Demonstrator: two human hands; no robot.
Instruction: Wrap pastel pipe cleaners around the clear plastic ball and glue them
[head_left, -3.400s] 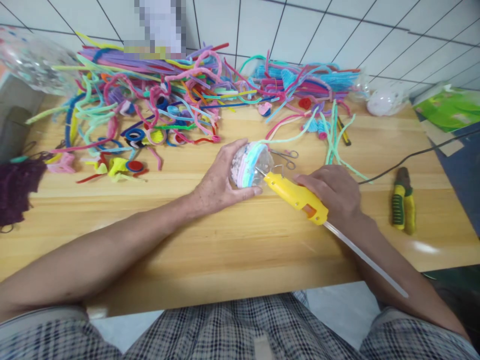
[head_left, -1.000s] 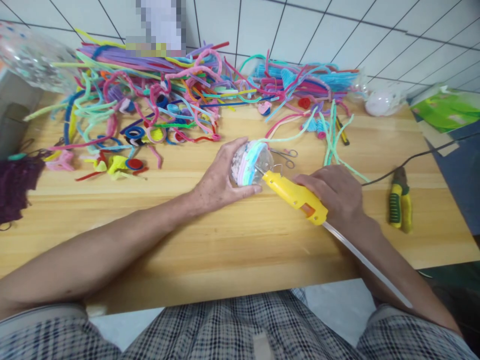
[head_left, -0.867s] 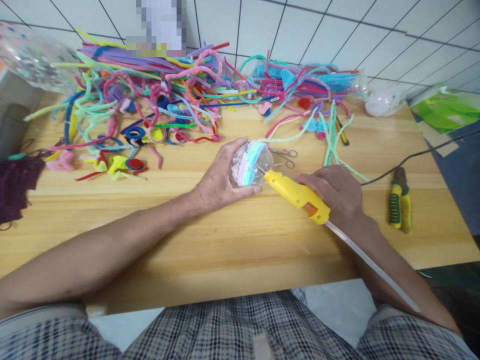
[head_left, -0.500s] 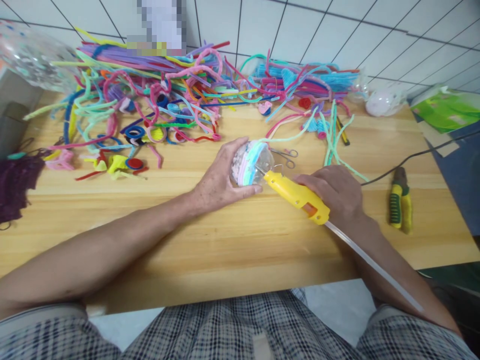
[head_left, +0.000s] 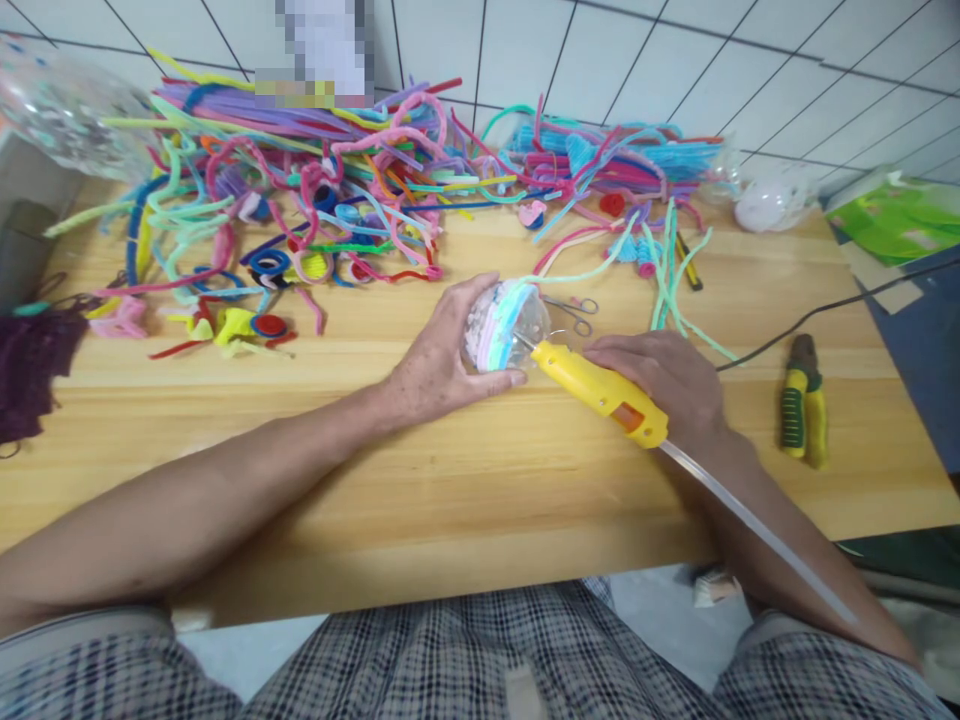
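The left hand (head_left: 435, 355) grips a clear ball (head_left: 491, 328) near the middle of the worktop (head_left: 360, 490), thumb along the near side and fingers around the far side. Pastel bands circle the ball, and a pale green strand (head_left: 592, 274) runs from its top toward the right. The right hand (head_left: 667, 375) is closed around a yellow glue gun (head_left: 600, 388), whose metal nozzle meets the ball's clear side; whether it touches is too small to tell. A translucent glue stick (head_left: 750, 518) extends from the gun's rear, over the right forearm.

Close behind the ball and gun lie scissors (head_left: 581, 318), their handles showing. Mint strands (head_left: 666, 270) reach down to just behind the right hand, and a black cable (head_left: 832, 305) crosses from the right edge toward it. Green-and-yellow pliers (head_left: 802, 405) rest well apart to the right. A dense tangle of fuzzy stems (head_left: 300, 215) crowds the back left, a blue and pink bundle (head_left: 630, 165) the back right. Beyond that sit a white ball (head_left: 761, 206) and a green packet (head_left: 900, 218).
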